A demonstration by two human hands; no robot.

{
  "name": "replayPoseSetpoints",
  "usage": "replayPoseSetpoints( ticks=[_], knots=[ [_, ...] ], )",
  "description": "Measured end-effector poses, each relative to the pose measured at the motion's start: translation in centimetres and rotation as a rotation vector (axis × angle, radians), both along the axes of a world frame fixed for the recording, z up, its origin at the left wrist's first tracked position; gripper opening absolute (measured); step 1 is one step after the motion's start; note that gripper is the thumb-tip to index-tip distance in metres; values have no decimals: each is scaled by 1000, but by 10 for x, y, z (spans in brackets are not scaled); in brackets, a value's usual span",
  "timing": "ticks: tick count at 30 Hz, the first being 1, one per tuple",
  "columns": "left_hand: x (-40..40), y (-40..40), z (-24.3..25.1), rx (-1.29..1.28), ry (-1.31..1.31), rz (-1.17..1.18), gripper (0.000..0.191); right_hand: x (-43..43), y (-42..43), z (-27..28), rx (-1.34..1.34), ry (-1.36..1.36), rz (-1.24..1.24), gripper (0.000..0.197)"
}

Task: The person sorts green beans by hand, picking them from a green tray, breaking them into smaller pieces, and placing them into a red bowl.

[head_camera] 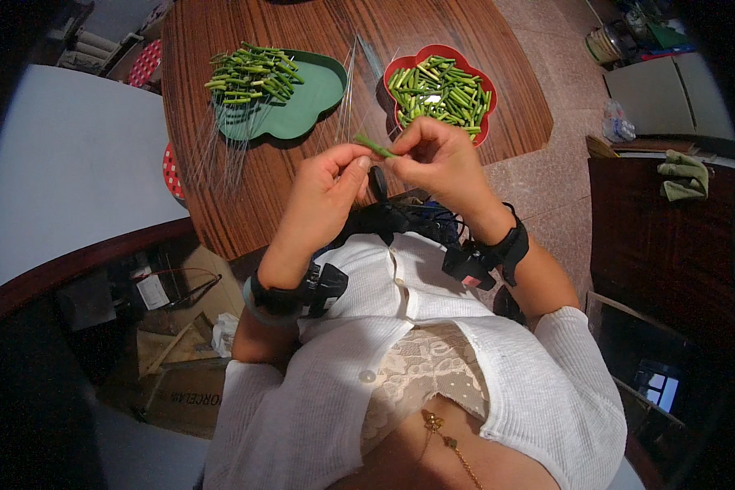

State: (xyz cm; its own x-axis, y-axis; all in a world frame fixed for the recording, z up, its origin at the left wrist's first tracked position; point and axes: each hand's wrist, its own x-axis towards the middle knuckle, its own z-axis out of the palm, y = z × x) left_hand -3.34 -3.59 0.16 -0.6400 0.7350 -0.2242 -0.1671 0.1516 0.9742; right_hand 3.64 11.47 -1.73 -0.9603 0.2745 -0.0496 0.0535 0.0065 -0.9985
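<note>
My right hand (438,153) pinches a short cut green stem (375,146) between thumb and fingertips, near the table's front edge. Close against it, my left hand (334,190) has thumb and forefinger pressed together beside the stem; a thin skewer may be between them, but it is too fine to tell. Beyond the hands, a red flower-shaped bowl (493,109) holds many cut green stems (447,92). At the left, a green cloud-shaped tray (318,82) bears stems threaded on thin metal skewers (251,76), whose bare ends stick out over the tray's near rim.
Loose thin skewers (347,92) lie on the wooden table (269,184) between tray and bowl. A white surface (86,171) adjoins at left. Red patterned round stool seats (173,171) show beside the table. A green cloth (684,176) hangs on a dark cabinet at right.
</note>
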Motion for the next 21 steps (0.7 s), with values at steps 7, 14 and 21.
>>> replayPoseSetpoints(
  ticks=[7,14,21],
  knots=[
    [-10,-11,-10,-99,-49,70,14,-16,48,2,-163,-224,198,21],
    [-8,-13,-14,-94,-19,66,12,-51,130,-101,593,-412,61,19],
    [-2,-21,-27,-92,-41,88,17,-73,102,-129,950,-353,-173,24]
  ],
)
